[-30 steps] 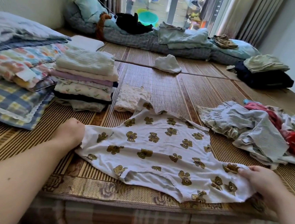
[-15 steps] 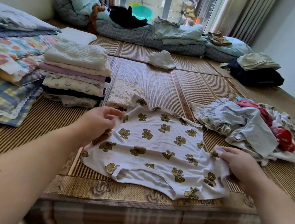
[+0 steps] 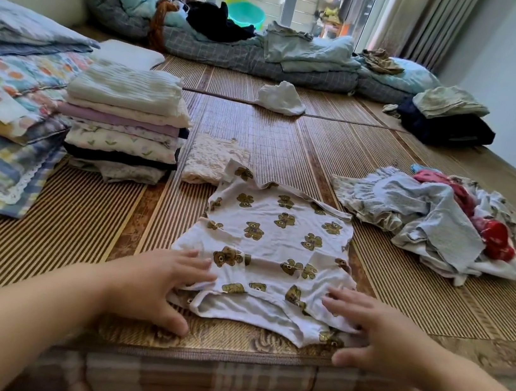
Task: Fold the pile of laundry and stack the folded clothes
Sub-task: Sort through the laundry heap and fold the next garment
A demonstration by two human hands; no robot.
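Fingers (image 3: 197,264) spread flat, palm down, gripping nothing: left hand (image 3: 154,283) pressed on the lower left edge of the bear-print shirt (image 3: 272,250). Same for the right hand (image 3: 376,334), splayed and flat on the lower right edge. Shirt at centre of frame on the woven mat (image 3: 80,223), both sides folded inward, neckline nearest the camera. Left of centre, a neat stack of folded clothes (image 3: 124,123); just beside it, a small folded cream piece (image 3: 212,159). At right, well apart, the unfolded laundry pile (image 3: 435,220).
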